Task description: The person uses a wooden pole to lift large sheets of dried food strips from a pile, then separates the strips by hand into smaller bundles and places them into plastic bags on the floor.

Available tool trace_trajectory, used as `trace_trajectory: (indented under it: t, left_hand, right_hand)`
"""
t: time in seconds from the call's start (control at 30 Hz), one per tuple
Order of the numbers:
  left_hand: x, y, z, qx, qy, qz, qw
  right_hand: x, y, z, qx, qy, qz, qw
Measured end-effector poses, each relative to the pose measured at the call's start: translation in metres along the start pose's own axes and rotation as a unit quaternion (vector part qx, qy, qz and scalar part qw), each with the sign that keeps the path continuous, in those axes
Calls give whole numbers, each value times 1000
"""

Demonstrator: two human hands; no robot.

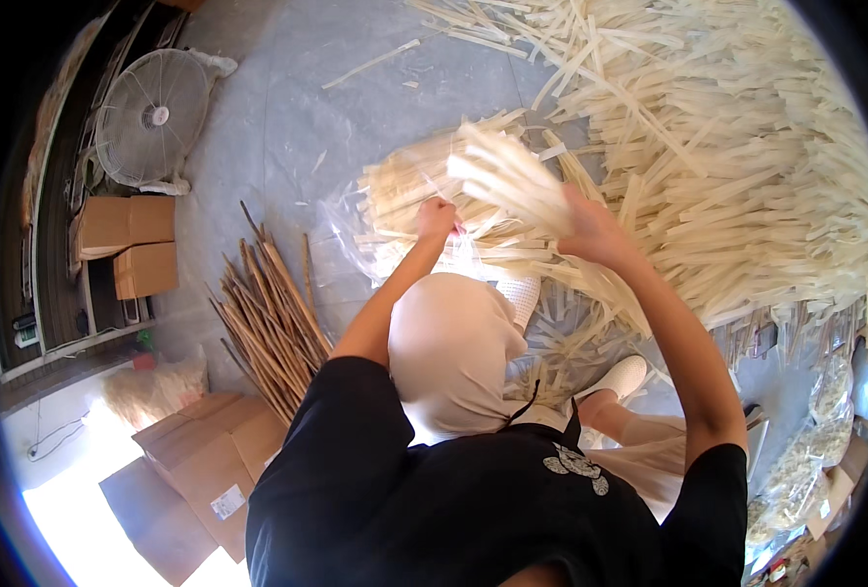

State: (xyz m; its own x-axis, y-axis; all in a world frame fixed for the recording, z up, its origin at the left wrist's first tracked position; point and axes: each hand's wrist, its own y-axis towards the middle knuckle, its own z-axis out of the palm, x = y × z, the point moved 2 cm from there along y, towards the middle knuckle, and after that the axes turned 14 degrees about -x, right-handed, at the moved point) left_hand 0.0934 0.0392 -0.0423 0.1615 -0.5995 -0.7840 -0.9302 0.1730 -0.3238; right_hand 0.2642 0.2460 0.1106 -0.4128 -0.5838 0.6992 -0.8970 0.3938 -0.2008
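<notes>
My right hand (596,227) grips a bundle of pale flat strips (511,176), blurred by motion, above a heap on the floor. My left hand (439,217) is closed on the edge of a clear plastic bag (467,253), in front of my knee. Under and around both hands lie more pale strips (404,183), partly on or inside clear plastic film (338,224). I cannot tell the strips' exact material.
A large pile of pale strips (742,183) spreads at the right. Brown sticks (265,315) lie at the left near cardboard boxes (206,455). A large fan (156,117) and more cartons (144,249) stand at the upper left. Filled clear bags (793,484) are at the lower right.
</notes>
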Motion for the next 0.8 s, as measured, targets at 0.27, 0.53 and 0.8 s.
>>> trace_trajectory:
  t: [0.27,0.53,0.8]
  left_hand:
    - [-33,-45,-57,-112,-240,-122,957]
    - [-54,-73,-51,-86,-193,28,977]
    - [-22,-67,-38,32,-105,2,994]
  right_hand:
    - [-16,27,70,76,-170,-45,981]
    - [38,41,94,104,-197,-156,962]
    - [30,17,191,-30,-348,-323,880]
